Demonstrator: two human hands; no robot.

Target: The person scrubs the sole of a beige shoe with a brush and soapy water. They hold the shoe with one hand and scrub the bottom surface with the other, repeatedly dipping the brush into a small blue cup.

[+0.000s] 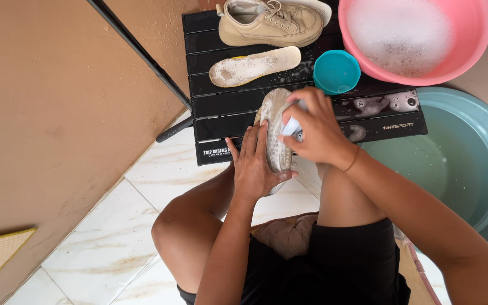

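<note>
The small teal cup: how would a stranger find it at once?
Find the black slatted table. The small teal cup stands near its right side, touching the pink basin of foam. It is the only round teal thing on the table, smaller than either basin.

Just beyond the grip, an insole (253,66) and beige shoe (270,22) are laid; a teal cup (336,71) and pink basin (470,39) are set right.

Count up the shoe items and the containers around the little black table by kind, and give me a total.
Shoes: 1, a beige shoe
Insoles: 2, an insole on the table and a soapy insole held by the left hand, under the right hand
Basins: 2, a pink basin and a teal basin
Cups: 1, a teal cup
Total: 6
</note>
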